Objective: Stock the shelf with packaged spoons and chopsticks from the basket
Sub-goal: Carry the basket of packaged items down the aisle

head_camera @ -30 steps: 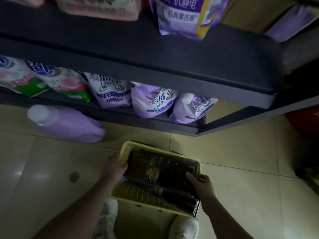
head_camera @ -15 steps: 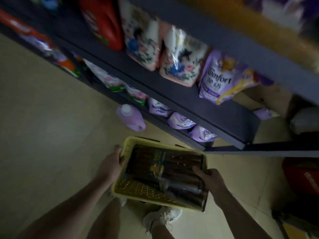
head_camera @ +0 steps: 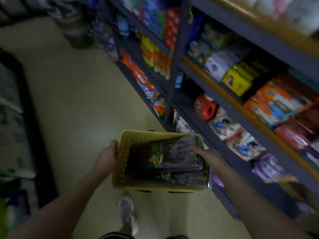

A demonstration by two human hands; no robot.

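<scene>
A red jug [head_camera: 205,107] is seen among blurred packets, beside yellow boxes [head_camera: 237,81]; pale floor [head_camera: 69,94]; one white shoe [head_camera: 128,214] below.

Yellow basket [head_camera: 123,149], dark packaged chopsticks [head_camera: 165,159] flat inside

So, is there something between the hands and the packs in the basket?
No. The left hand grips the rim of the yellow basket, and the right hand already lies on the top pack. Nothing covers the packs.
</scene>
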